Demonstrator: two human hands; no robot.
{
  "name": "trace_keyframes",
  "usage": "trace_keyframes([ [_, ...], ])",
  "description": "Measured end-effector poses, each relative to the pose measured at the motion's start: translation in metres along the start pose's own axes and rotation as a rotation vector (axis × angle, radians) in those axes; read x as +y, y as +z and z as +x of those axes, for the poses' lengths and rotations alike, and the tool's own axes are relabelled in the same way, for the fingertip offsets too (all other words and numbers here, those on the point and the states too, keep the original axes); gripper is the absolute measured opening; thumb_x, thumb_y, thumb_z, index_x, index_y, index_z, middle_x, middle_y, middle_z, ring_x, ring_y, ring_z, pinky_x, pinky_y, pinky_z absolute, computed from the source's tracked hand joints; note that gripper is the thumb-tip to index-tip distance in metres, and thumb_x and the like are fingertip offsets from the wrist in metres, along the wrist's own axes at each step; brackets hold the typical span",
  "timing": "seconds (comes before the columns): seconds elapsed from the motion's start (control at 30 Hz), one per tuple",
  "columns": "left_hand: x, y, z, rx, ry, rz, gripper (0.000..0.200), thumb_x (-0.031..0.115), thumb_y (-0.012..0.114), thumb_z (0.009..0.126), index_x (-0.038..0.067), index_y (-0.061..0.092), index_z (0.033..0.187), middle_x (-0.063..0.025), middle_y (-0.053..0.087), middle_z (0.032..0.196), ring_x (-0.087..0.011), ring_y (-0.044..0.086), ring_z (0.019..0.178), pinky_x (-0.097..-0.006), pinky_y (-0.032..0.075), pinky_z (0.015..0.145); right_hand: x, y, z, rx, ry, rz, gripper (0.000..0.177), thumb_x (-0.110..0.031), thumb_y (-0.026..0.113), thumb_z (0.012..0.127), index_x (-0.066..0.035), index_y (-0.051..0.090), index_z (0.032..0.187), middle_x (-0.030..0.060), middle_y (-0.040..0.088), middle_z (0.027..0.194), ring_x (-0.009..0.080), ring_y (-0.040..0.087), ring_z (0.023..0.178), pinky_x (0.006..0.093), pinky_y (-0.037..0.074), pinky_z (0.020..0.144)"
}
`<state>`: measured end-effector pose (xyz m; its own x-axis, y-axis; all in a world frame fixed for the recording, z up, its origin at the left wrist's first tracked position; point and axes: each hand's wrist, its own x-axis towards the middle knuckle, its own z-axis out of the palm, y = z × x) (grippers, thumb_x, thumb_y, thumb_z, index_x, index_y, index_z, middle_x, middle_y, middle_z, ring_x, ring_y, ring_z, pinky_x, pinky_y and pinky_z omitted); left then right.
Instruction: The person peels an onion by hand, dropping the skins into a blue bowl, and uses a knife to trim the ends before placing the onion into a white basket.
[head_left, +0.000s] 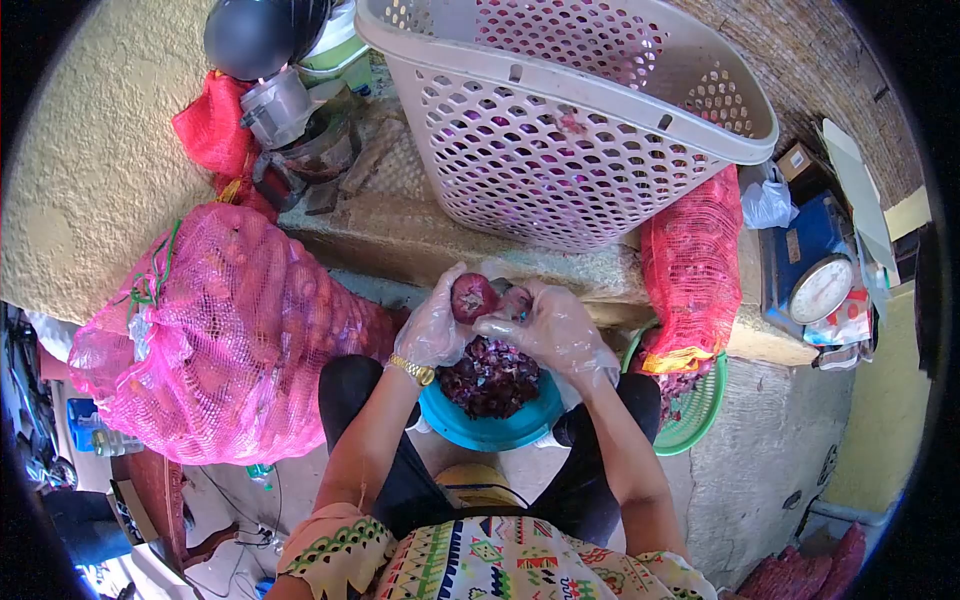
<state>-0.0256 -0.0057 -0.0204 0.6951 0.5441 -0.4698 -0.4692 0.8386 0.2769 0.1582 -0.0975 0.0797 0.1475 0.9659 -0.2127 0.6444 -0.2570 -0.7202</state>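
Note:
Both of my hands wear clear plastic gloves and meet above a blue basin (478,432) between my knees. My left hand (434,322) is closed around a red onion (473,298), its round side facing up. Close beside it, my right hand (552,328) has its fingers curled around a second, smaller red onion (515,301), partly hidden by thumb and fingers. Below the hands, a heap of dark red onion skins (492,382) fills the basin. No knife can be made out between the fingers.
A large pink mesh sack (235,340) stands at my left. On the ledge ahead rests a tall perforated laundry basket (550,150). At the right are a red mesh sack (692,265), a green basket (708,415) and a weighing scale (822,288).

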Motion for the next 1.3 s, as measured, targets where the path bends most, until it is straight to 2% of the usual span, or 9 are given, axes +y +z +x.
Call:
trace_keyframes([
  [0.1, -0.009, 0.008, -0.011, -0.069, 0.218, 0.410, 0.045, 0.039, 0.060, 0.110, 0.003, 0.061, 0.138, -0.0190, 0.069, 0.135, -0.0336, 0.067, 0.126, -0.0486, 0.053, 0.114, 0.010, 0.007, 0.010, 0.102, -0.073, -0.142, 0.079, -0.067, 0.093, 0.067, -0.002, 0.077, 0.110, 0.0210, 0.077, 0.097, 0.0367, 0.075, 0.087, 0.0453, 0.058, 0.081],
  [0.4, -0.009, 0.004, 0.000, -0.034, 0.011, 0.039, 0.045, 0.041, 0.059, 0.111, 0.003, 0.065, 0.132, -0.0171, 0.073, 0.125, -0.0296, 0.073, 0.111, -0.0442, 0.064, 0.096, 0.012, 0.017, 0.017, 0.084, -0.078, -0.256, 0.080, -0.080, 0.085, 0.066, -0.007, 0.080, 0.098, 0.0201, 0.076, 0.088, 0.0406, 0.075, 0.083, 0.0494, 0.058, 0.075],
  [0.73, -0.013, 0.003, -0.007, 0.031, -0.038, 0.058, 0.046, 0.043, 0.061, 0.110, 0.001, 0.066, 0.128, -0.0172, 0.075, 0.120, -0.0286, 0.074, 0.107, -0.0436, 0.064, 0.094, 0.018, 0.019, 0.016, 0.094, -0.244, -0.387, 0.083, -0.086, 0.076, 0.068, -0.007, 0.075, 0.091, 0.0199, 0.077, 0.085, 0.0394, 0.077, 0.080, 0.0501, 0.060, 0.071],
  [0.8, -0.029, 0.008, -0.020, 0.021, 0.308, 0.536, 0.045, 0.044, 0.058, 0.111, 0.002, 0.067, 0.125, -0.0173, 0.074, 0.117, -0.0281, 0.074, 0.105, -0.0437, 0.065, 0.093, 0.015, 0.017, 0.014, 0.053, -0.296, -0.473, 0.084, -0.087, 0.074, 0.069, -0.008, 0.076, 0.095, 0.0197, 0.076, 0.084, 0.0391, 0.077, 0.080, 0.0505, 0.060, 0.071],
  [0.9, -0.034, -0.062, 0.019, -0.072, 0.296, 0.731, 0.040, 0.031, 0.067, 0.108, 0.003, 0.059, 0.136, -0.0149, 0.072, 0.124, -0.0249, 0.071, 0.111, -0.0412, 0.062, 0.098, 0.026, 0.025, 0.014, 0.092, -0.280, -0.496, 0.086, -0.089, 0.071, 0.070, -0.008, 0.078, 0.099, 0.0189, 0.076, 0.083, 0.0387, 0.076, 0.078, 0.0508, 0.059, 0.070],
  [1.0, -0.037, -0.068, 0.026, -0.199, 0.088, 0.375, 0.057, 0.024, 0.078, 0.101, 0.005, 0.050, 0.146, -0.0128, 0.071, 0.126, -0.0236, 0.070, 0.115, -0.0387, 0.059, 0.104, 0.029, 0.025, 0.015, 0.057, -0.252, -0.492, 0.086, -0.089, 0.068, 0.073, -0.008, 0.078, 0.102, 0.0192, 0.076, 0.084, 0.0390, 0.076, 0.080, 0.0510, 0.060, 0.071],
  [1.13, -0.042, -0.014, -0.014, -0.212, 0.189, 0.143, 0.071, 0.026, 0.085, 0.095, 0.007, 0.044, 0.150, -0.0125, 0.071, 0.125, -0.0260, 0.070, 0.117, -0.0376, 0.057, 0.106, 0.042, 0.035, 0.017, 0.117, -0.272, -0.466, 0.084, -0.087, 0.067, 0.076, -0.008, 0.078, 0.102, 0.0202, 0.077, 0.086, 0.0390, 0.077, 0.083, 0.0514, 0.059, 0.073],
  [1.2, -0.037, -0.013, -0.020, 0.010, 0.536, 1.271, 0.075, 0.040, 0.086, 0.091, 0.009, 0.049, 0.148, -0.0151, 0.074, 0.122, -0.0316, 0.073, 0.115, -0.0402, 0.058, 0.104, 0.044, 0.036, 0.016, 0.122, -0.262, -0.449, 0.082, -0.086, 0.067, 0.079, -0.008, 0.078, 0.100, 0.0204, 0.077, 0.088, 0.0394, 0.076, 0.085, 0.0519, 0.059, 0.076],
  [1.3, -0.025, -0.002, -0.032, 0.284, 0.395, 1.752, 0.086, 0.040, 0.092, 0.084, 0.010, 0.047, 0.151, -0.0164, 0.073, 0.127, -0.0329, 0.072, 0.117, -0.0417, 0.057, 0.104, 0.044, 0.042, 0.017, 0.057, -0.175, -0.419, 0.078, -0.084, 0.067, 0.081, -0.009, 0.079, 0.099, 0.0196, 0.077, 0.089, 0.0397, 0.076, 0.085, 0.0518, 0.059, 0.077],
])
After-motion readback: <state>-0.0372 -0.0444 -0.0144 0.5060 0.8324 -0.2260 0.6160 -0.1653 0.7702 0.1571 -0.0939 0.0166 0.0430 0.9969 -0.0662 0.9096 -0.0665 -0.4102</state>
